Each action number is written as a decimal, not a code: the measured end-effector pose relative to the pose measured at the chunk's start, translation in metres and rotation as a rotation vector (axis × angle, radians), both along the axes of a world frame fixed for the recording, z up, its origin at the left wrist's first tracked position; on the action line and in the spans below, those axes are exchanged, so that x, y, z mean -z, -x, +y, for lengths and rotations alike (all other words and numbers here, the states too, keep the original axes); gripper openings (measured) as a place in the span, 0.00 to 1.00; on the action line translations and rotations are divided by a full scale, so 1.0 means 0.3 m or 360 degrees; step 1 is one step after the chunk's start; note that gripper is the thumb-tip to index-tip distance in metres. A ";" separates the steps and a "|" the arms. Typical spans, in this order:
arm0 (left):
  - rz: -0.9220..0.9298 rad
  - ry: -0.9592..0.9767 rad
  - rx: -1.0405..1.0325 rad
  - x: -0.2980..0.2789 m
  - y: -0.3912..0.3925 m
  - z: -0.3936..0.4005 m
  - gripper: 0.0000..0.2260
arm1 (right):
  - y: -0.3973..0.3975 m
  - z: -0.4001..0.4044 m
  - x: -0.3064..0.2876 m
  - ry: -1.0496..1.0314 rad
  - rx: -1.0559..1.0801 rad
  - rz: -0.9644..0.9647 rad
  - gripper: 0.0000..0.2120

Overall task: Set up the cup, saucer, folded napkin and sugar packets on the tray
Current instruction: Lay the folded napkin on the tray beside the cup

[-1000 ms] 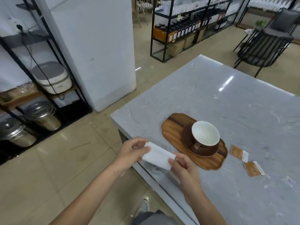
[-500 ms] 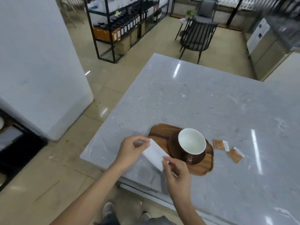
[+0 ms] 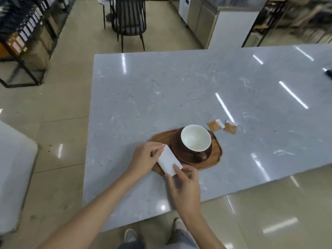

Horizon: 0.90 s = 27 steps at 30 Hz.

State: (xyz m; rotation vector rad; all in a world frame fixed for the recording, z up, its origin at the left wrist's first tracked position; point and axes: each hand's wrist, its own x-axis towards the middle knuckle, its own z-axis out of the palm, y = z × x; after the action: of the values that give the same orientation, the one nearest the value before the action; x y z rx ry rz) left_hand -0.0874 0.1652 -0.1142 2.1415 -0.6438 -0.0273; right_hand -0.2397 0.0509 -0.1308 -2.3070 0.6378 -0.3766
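Note:
A brown cup with a white inside stands on a brown saucer, which rests on the wooden tray on the grey marble table. Both hands hold a white folded napkin over the tray's left end, beside the saucer. My left hand pinches its far end and my right hand its near end. Whether the napkin touches the tray I cannot tell. Two brown sugar packets lie on the table just beyond the tray.
A black chair stands past the table's far edge. Black shelving with jars is at the far left, steel cabinets at the back right. A dark object lies at the table's right edge. My shoes show below.
Both hands have carried the napkin from the table's near edge forward over the tray's left end, next to the saucer. My head has swung right, so the table now fills the view.

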 end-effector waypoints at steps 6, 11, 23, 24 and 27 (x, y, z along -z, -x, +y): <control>-0.0342 -0.0128 0.0199 0.033 -0.054 0.028 0.09 | -0.006 0.063 0.052 0.0511 0.0148 -0.0028 0.18; -0.0344 -0.0052 0.0305 0.062 -0.098 0.025 0.11 | -0.029 0.102 0.069 0.0629 0.0258 0.0068 0.19; -0.0108 -0.0072 0.0425 0.060 -0.173 -0.012 0.13 | -0.088 0.140 0.045 0.0509 0.0398 0.0091 0.19; -0.0124 -0.0067 0.0425 0.059 -0.173 -0.015 0.13 | -0.086 0.140 0.038 0.0503 0.0395 0.0075 0.19; -0.0165 -0.0031 0.0425 0.055 -0.173 -0.019 0.14 | -0.069 0.131 -0.001 0.0481 0.0350 -0.0011 0.18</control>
State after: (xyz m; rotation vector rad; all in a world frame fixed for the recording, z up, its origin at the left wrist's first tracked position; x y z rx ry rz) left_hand -0.0355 0.1594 -0.1306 2.0720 -0.9907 -0.0687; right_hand -0.2190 0.0901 -0.1304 -2.5238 0.8865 -0.6199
